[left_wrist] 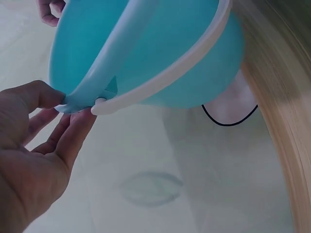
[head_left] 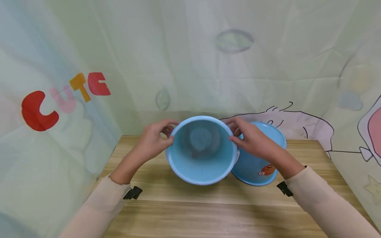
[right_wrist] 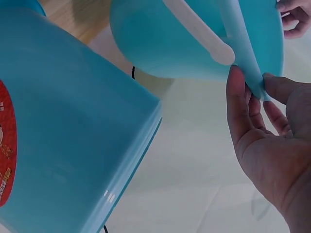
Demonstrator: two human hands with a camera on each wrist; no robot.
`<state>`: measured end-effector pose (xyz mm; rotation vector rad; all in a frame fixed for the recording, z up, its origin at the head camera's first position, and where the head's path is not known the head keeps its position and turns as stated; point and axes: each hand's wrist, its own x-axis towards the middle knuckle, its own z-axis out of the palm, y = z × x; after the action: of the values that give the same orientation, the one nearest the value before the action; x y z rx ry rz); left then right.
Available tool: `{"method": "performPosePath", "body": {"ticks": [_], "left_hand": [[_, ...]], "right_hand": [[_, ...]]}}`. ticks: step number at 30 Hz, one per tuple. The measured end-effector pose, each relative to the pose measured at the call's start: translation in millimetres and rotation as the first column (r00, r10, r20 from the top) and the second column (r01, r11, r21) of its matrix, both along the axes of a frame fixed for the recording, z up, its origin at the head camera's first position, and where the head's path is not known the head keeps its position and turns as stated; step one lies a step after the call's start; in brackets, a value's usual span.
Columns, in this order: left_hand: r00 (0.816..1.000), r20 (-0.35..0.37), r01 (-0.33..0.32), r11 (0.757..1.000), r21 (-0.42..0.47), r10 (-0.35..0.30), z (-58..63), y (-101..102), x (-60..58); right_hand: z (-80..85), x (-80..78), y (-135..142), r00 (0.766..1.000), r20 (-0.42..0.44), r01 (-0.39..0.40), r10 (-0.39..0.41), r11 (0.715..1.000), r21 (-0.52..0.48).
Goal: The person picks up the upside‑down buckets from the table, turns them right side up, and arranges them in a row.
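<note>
A light blue bucket (head_left: 202, 168) is tilted so that its mouth faces me in the head view. My left hand (head_left: 154, 138) pinches its rim on the left side, thumb on the inner face and fingers behind. On the opposite side my right hand (head_left: 253, 137) grips the rim the same way. A white handle (left_wrist: 160, 85) hangs along the outside of the bucket, joined near the left fingertips in the left wrist view. To the right, partly behind my right forearm, a second blue bucket (right_wrist: 73, 111) stands upside down with a red-orange label (head_left: 268, 170).
Both buckets are over a wood-grain table (head_left: 190, 215). A printed curtain (head_left: 190, 66) with letters and drawings hangs close behind the table and along its sides. The upside-down bucket stands close beside the held one.
</note>
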<state>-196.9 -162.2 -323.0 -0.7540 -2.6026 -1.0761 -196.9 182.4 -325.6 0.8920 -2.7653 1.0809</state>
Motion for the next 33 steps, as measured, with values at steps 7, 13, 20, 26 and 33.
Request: {"method": "performPosePath", "body": {"ticks": [7,13,20,26,33], "left_hand": [[0.998,0.049,-0.047,0.999,0.012,0.047,1.6,4,-2.3],[0.992,0.1,-0.082,0.997,0.009,0.081,3.9,8,-4.4],[0.979,0.193,-0.074,0.997,0.032,0.066,7.6,7,-12.3],[0.96,0.272,-0.083,0.996,0.031,0.071,12.4,8,-18.3],[0.926,0.371,-0.086,0.996,0.035,0.067,16.1,13,-23.9]], "right_hand": [[-1.0,-3.3,-3,0.998,-0.012,0.055,-0.055,0.998,0.021],[-2.1,-6.2,-3,0.995,-0.006,0.1,-0.099,0.995,0.025],[1.2,-10.6,-2,0.994,0.019,0.109,-0.11,0.994,0.028],[3.6,-16.4,-4,0.989,0.077,0.124,-0.127,0.991,0.044],[2.3,-24.1,-8,0.978,0.122,0.161,-0.172,0.982,0.095]]}}
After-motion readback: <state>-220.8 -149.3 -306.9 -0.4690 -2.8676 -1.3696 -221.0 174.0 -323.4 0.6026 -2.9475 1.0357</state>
